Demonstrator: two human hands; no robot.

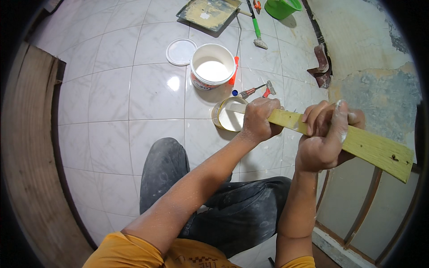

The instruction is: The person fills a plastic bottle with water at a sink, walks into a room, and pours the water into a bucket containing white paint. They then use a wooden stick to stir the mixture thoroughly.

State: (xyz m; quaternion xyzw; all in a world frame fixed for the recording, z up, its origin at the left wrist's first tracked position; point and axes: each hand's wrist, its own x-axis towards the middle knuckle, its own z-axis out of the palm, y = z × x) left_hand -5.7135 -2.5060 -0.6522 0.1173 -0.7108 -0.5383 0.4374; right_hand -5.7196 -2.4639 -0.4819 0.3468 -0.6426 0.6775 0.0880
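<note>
Yellow stick (380, 154), probably light and stiff, is what I'm gripping, left hand (261, 118) curling round it near the small can (216, 116), right hand (322, 146) wrapping it farther away.

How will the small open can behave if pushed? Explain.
The can may slide fairly easily, since the floor tiles look glossy. Its white contents could slosh out, as it stands open. The wooden slat dipping in might tip it.

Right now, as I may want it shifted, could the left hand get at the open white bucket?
Probably, once freed: the left hand is gripping the yellow-green board. The bucket stands farther forward, beyond the small can, its rim uncovered.
</note>
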